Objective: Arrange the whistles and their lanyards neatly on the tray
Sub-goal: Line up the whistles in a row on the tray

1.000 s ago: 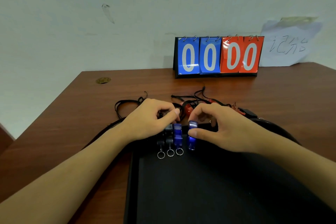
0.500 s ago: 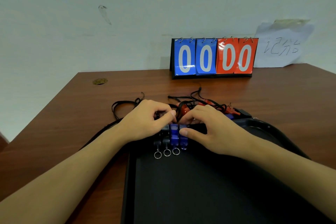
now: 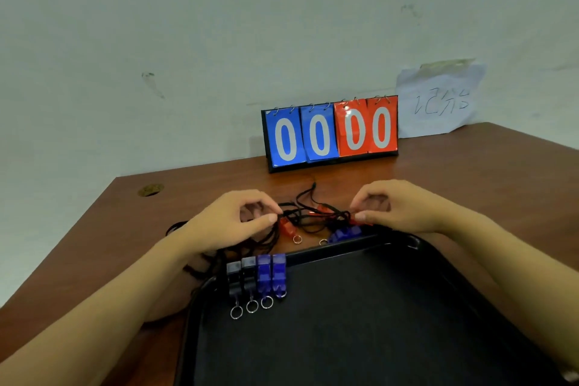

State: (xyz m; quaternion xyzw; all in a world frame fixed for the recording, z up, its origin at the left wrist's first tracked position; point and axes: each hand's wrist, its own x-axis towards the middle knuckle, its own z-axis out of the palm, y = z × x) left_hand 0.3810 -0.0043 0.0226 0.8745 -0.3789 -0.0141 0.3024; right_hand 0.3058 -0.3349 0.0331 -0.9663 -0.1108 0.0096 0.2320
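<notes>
A black tray (image 3: pixel 360 332) lies at the table's near edge. Along its far left rim two black whistles (image 3: pixel 241 279) and two blue whistles (image 3: pixel 271 274) lie side by side, key rings toward me. Beyond the rim, a tangle of black lanyards (image 3: pixel 308 213) holds more whistles. My left hand (image 3: pixel 230 221) pinches a red whistle (image 3: pixel 286 227) at the tangle's left. My right hand (image 3: pixel 398 205) pinches another red whistle (image 3: pixel 360 219) at its right. A loose blue whistle (image 3: pixel 344 233) lies just outside the tray's far rim.
A flip scoreboard (image 3: pixel 330 133) reading 00 00 stands at the table's back edge, with a paper note (image 3: pixel 438 100) taped to the wall beside it. A round brass grommet (image 3: pixel 150 189) sits in the table's far left corner. More black cords (image 3: pixel 200 263) trail left of the tray.
Both hands left the row of whistles on the tray and moved away from me to the lanyard tangle, each now pinching a red whistle. The second blue whistle stays in the row.
</notes>
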